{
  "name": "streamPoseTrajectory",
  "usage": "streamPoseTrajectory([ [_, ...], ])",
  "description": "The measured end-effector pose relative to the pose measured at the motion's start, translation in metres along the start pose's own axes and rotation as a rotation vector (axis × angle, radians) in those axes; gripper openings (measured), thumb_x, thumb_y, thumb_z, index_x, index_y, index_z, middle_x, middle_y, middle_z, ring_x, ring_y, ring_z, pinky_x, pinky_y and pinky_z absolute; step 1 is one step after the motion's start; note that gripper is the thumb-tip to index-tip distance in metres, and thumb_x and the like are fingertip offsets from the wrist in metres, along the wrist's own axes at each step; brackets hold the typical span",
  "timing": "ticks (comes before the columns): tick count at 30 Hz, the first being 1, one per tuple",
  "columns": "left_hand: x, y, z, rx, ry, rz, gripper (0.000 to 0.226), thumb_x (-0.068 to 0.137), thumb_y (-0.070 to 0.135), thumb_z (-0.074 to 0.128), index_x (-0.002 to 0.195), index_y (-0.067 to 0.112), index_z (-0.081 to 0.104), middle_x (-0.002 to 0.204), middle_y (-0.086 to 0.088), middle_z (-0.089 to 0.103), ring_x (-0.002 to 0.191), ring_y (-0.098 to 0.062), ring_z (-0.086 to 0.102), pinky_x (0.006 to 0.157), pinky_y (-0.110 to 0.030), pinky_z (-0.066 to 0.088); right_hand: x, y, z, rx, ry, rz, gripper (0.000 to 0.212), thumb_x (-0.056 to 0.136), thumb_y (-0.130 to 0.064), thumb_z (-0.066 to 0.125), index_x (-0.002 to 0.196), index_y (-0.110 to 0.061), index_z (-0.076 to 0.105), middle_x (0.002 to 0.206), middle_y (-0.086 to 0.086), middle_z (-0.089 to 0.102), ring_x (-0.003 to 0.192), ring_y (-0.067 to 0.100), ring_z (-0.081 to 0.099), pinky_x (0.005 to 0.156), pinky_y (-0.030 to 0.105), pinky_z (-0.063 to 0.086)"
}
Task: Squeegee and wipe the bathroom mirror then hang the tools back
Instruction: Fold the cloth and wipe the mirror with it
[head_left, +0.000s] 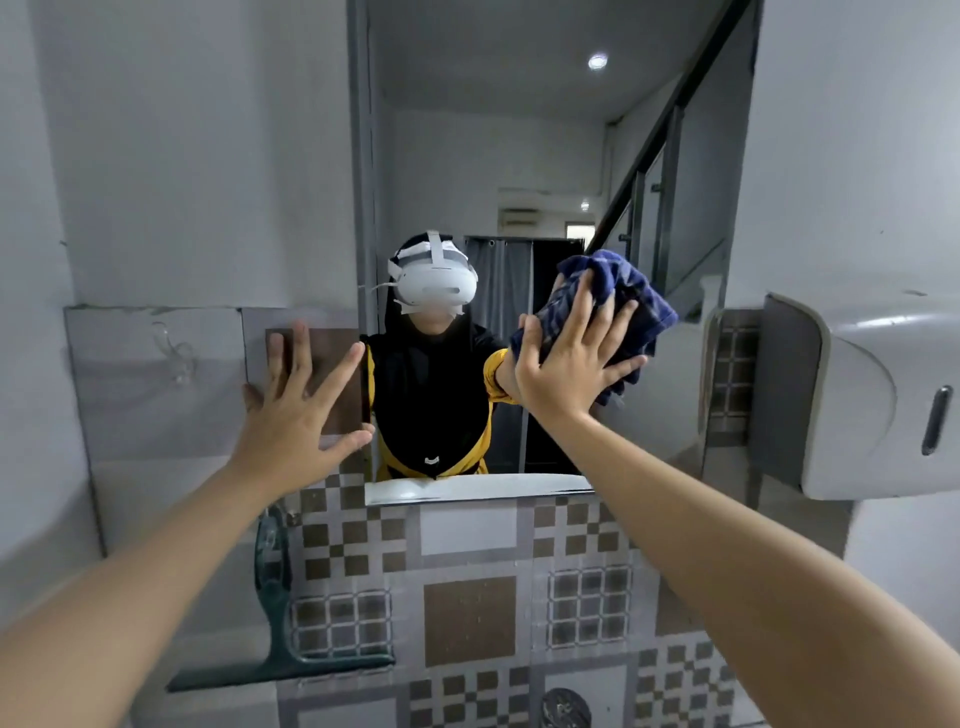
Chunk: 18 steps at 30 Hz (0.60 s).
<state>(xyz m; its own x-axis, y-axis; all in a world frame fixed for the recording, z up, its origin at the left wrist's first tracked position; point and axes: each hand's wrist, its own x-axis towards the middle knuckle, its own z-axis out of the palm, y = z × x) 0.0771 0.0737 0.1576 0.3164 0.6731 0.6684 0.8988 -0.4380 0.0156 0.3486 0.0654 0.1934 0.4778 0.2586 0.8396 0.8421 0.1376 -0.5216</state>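
The tall mirror (519, 130) fills the wall ahead. My right hand (574, 358) presses a dark blue checked cloth (631, 296) flat against the glass at the mirror's right side, fingers spread over it. My left hand (298, 405) lies open with fingers apart on the tiled wall just left of the mirror's edge, holding nothing. A dark green squeegee (275, 613) hangs on the tiles below my left hand, blade down.
A white paper dispenser (872, 395) sticks out from the wall at the right. A clear plastic hook (174, 348) sits on the wall left of my left hand. Patterned brown and grey tiles (467, 618) cover the wall under the mirror.
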Motion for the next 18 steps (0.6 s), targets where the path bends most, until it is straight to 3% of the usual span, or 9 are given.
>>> streamPoseTrajectory([
  [4, -0.007, -0.003, 0.007, 0.020, -0.019, 0.010, 0.100, 0.073, 0.068, 0.055, 0.143, 0.046, -0.013, 0.147, -0.003, -0.042, 0.135, -0.032, -0.036, 0.105, -0.072, 0.008, -0.027, -0.048, 0.020, 0.025, -0.049, -0.042, 0.071, 0.091, -0.050, 0.044, 0.150, -0.031, 0.011, 0.161, 0.004, 0.008, 0.147, 0.027, -0.008, 0.105, 0.067, -0.014],
  [8, -0.014, 0.001, 0.016, 0.017, -0.015, -0.012, 0.102, 0.068, 0.081, 0.044, 0.142, 0.046, -0.017, 0.147, -0.007, -0.042, 0.136, -0.034, -0.034, 0.103, -0.070, 0.004, -0.039, -0.089, 0.032, 0.029, -0.119, -0.162, 0.067, 0.092, -0.047, 0.044, 0.150, -0.034, 0.013, 0.162, -0.001, 0.004, 0.146, 0.023, -0.011, 0.104, 0.060, -0.021],
  [11, -0.017, 0.000, 0.022, -0.015, 0.011, -0.020, 0.107, 0.069, 0.067, 0.061, 0.144, 0.044, -0.012, 0.151, -0.008, -0.035, 0.139, -0.032, -0.029, 0.103, -0.074, 0.010, -0.041, -0.100, 0.036, 0.006, -0.161, -0.399, 0.066, 0.091, -0.042, 0.047, 0.149, -0.034, 0.018, 0.161, 0.000, 0.012, 0.147, 0.022, -0.004, 0.105, 0.060, -0.018],
  [15, -0.018, -0.001, 0.025, -0.010, 0.004, -0.033, 0.110, 0.068, 0.070, 0.061, 0.144, 0.043, -0.013, 0.149, -0.006, -0.039, 0.137, -0.028, -0.034, 0.105, -0.071, 0.007, -0.042, -0.085, 0.035, -0.106, -0.207, -0.836, 0.061, 0.090, -0.040, 0.050, 0.147, -0.034, 0.030, 0.157, 0.000, 0.027, 0.147, 0.027, 0.013, 0.109, 0.064, -0.004],
  [18, -0.017, -0.001, 0.026, -0.016, 0.004, -0.030, 0.112, 0.065, 0.073, 0.060, 0.144, 0.043, -0.014, 0.148, -0.005, -0.041, 0.136, -0.028, -0.036, 0.105, -0.070, 0.005, -0.041, -0.068, 0.031, -0.207, -0.259, -0.995, 0.060, 0.090, -0.042, 0.047, 0.147, -0.037, 0.028, 0.158, -0.002, 0.026, 0.147, 0.026, 0.014, 0.110, 0.063, -0.004],
])
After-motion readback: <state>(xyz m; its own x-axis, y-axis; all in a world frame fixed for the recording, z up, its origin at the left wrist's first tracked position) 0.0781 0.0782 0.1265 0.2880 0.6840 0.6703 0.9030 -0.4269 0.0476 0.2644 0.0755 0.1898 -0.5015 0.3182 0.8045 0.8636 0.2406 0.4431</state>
